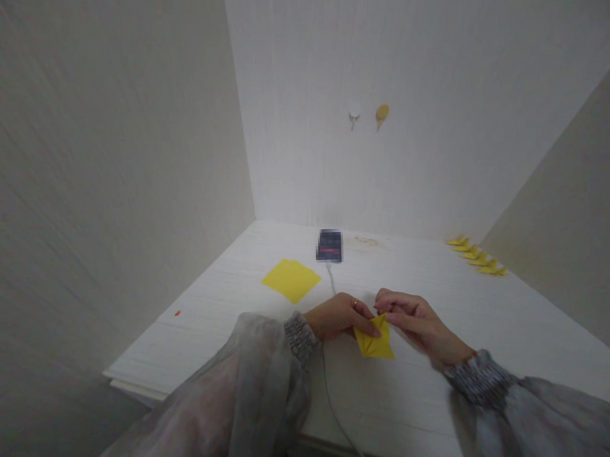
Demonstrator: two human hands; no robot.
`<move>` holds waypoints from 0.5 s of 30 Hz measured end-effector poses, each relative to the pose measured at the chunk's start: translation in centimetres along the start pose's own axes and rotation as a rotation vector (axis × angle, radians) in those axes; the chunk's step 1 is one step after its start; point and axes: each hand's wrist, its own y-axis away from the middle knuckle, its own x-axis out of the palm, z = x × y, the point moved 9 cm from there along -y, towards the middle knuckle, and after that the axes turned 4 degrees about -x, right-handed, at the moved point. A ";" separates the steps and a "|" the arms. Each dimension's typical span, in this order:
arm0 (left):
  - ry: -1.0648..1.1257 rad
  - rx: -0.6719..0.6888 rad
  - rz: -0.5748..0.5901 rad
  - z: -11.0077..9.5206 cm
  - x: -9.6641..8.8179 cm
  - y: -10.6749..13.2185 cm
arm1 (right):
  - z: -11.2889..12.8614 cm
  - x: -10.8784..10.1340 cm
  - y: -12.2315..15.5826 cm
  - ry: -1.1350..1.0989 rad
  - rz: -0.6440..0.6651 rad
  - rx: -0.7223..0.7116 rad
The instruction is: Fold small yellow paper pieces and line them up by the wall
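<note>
A partly folded yellow paper (pixel 373 341) rests on the white table (pixel 421 391) in front of me. My left hand (pixel 338 315), with a ring on one finger, pinches the paper's upper left edge. My right hand (pixel 417 321) grips its upper right corner with curled fingers. Both wrists wear grey gathered sleeves.
A flat stack of yellow square sheets (pixel 291 279) lies to the far left of my hands. A phone (pixel 329 245) with a cable (pixel 336 401) running toward me sits behind them. Several folded yellow pieces (pixel 479 256) line the far right wall. Two hooks (pixel 368 115) hang on the back wall.
</note>
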 end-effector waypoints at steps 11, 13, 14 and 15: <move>-0.011 0.070 -0.163 -0.8 -1.4 -0.1 | 0.9 -1.5 -0.3 0.303 -0.181 -0.073; -0.016 0.086 -0.191 -0.9 -1.7 -0.1 | 1.2 -1.4 -0.3 0.331 -0.202 -0.083; -0.021 0.094 -0.204 -1.0 -1.8 -0.1 | 1.3 -1.5 -0.3 0.342 -0.211 -0.087; -0.026 0.100 -0.213 -1.0 -1.9 0.0 | 1.4 -1.5 -0.2 0.351 -0.219 -0.090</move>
